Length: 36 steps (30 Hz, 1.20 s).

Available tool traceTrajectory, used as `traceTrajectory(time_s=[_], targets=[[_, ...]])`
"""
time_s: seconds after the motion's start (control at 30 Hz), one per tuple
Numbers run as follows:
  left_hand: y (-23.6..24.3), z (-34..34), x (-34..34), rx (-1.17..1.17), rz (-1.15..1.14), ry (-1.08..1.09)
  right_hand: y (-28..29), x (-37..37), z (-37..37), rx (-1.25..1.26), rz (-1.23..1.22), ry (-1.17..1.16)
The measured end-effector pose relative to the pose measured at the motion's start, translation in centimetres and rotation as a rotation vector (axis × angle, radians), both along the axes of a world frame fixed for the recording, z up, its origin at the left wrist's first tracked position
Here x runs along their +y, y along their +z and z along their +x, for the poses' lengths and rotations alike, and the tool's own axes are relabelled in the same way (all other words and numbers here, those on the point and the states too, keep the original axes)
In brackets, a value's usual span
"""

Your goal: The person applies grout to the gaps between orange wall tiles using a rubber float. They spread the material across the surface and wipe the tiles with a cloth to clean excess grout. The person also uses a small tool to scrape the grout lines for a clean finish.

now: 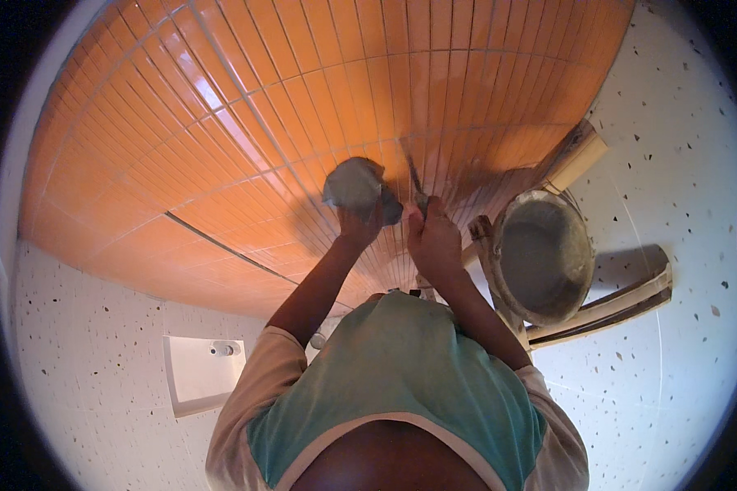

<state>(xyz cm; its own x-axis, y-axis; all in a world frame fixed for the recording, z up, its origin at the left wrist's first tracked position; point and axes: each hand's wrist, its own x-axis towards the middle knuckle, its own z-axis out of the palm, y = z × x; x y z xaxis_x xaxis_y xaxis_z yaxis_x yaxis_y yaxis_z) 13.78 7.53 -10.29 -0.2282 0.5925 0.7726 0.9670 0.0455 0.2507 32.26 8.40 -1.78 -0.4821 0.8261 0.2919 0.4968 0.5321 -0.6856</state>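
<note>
My left hand (360, 224) grips a rounded grey piece (355, 183) with a ragged edge. Whether it is a cloth, a pad or a lump of paste cannot be made out. To its right, my right hand (436, 245) is closed round the handle of a narrow-bladed tool (412, 168), its thin blade pointing up and left toward the wall. Both hands are close together in front of a wall of glossy orange tiles (327, 98). Grey joint lines run between the long narrow tiles. Shadows hide whether the blade touches them.
Close to my right arm, a round bucket (588, 254) holding grey paste rests on a wooden stand (614, 311). A wooden piece (577, 164) sticks out behind it. White speckled surfaces (680, 147) lie on either side. At lower left is a recess (201, 385) with a small white object.
</note>
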Motion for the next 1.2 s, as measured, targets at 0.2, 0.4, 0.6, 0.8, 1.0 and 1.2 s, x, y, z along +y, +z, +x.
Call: traceTrajectory(time_s=[0.2,0.4,0.6,0.8,1.0,1.2], targets=[[3.0,1.0,3.0,-0.498,0.028,-0.265,2.0,0.2,0.9,0.155,-0.036,-0.041],[5.4,5.2,1.2,-0.243,0.136,-0.189,1.9,0.3,1.5,0.215,0.015,-0.077],[7.0,5.6,1.7,-0.456,0.224,-0.189,3.7,0.0,2.9,0.253,0.014,-0.077],[8.4,5.1,1.7,-0.538,0.051,-0.23,3.5,0.1,3.4,0.324,0.018,-0.068],[9.2,5.5,1.6,-0.413,-0.015,-0.077,3.1,0.6,3.5,0.319,0.063,-0.035],[7.3,5.5,0.4,-0.404,-0.23,-0.007,3.2,0.7,3.3,0.282,0.022,-0.029]])
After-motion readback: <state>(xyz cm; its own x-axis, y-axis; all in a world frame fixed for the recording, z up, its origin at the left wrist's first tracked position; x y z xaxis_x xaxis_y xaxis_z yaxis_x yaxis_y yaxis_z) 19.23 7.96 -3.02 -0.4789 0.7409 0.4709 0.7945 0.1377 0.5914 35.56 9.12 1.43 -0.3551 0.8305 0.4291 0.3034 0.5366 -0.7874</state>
